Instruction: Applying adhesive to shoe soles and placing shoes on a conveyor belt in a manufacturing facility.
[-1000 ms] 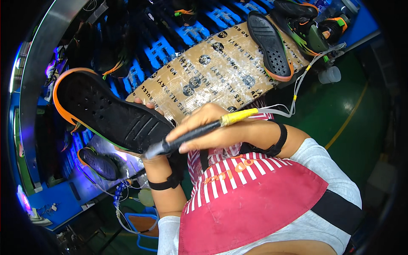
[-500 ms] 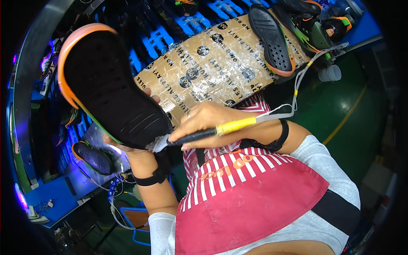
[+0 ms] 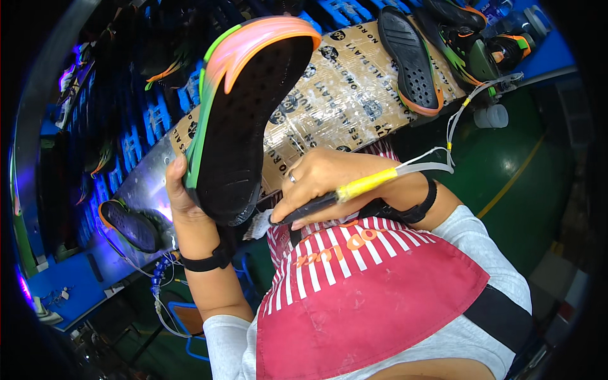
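Dark printed capitals and round dark emblems repeat in rows over the brown cardboard covering the work surface, partly blurred by glare and whitish smears. Orange lettering also runs across the red-and-white striped part of the apron, above its plain red lower panel. The shoe sole is raised in front of the cardboard, tilted, with its heel end at the top and its toe toward the apron. Its inner face is black, with small round holes faintly visible near the heel and shallow grooves near the toe; its glossy sidewall is pinkish orange around the heel and turns green down the left side. The left hand grips the sole by its left edge near the toe, the thumb on the green sidewall. The right hand, with 1 ring, is closed around a black brush with a yellow band and a clear tube. The whitish bristles are just beside the toe; whether they touch it, I cannot tell. A 2nd sole, black with an orange heel edge, lies on the cardboard at upper right, beside dark shoes with green and orange trim.
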The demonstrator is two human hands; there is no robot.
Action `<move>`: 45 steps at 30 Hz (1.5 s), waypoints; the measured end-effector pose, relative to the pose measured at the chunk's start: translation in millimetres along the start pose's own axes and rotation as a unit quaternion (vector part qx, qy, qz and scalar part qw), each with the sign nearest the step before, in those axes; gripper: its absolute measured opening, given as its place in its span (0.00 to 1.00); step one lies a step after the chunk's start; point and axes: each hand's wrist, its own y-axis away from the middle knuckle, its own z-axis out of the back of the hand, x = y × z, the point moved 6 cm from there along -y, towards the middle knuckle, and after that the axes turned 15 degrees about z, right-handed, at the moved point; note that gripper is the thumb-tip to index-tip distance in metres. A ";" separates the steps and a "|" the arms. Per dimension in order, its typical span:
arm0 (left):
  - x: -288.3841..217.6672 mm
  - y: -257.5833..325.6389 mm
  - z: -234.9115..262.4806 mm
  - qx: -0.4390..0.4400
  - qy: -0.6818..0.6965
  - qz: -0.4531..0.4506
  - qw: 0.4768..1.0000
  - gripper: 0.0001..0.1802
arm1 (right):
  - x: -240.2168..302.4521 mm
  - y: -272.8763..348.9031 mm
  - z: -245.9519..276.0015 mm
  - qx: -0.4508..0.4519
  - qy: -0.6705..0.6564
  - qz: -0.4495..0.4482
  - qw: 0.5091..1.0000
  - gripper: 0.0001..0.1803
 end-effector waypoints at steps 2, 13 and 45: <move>0.6 2.4 -15.8 0.004 0.086 0.017 0.996 0.35 | -5.3 1.1 -1.3 -0.086 -0.046 0.026 0.995 0.14; 1.3 3.8 -27.1 -0.120 0.002 0.107 0.987 0.23 | -2.3 -1.2 -6.7 -0.040 0.082 0.062 0.994 0.12; -5.3 8.6 0.3 -0.157 -0.129 0.171 0.964 0.23 | -4.1 21.3 -0.3 -0.086 0.246 0.034 0.965 0.14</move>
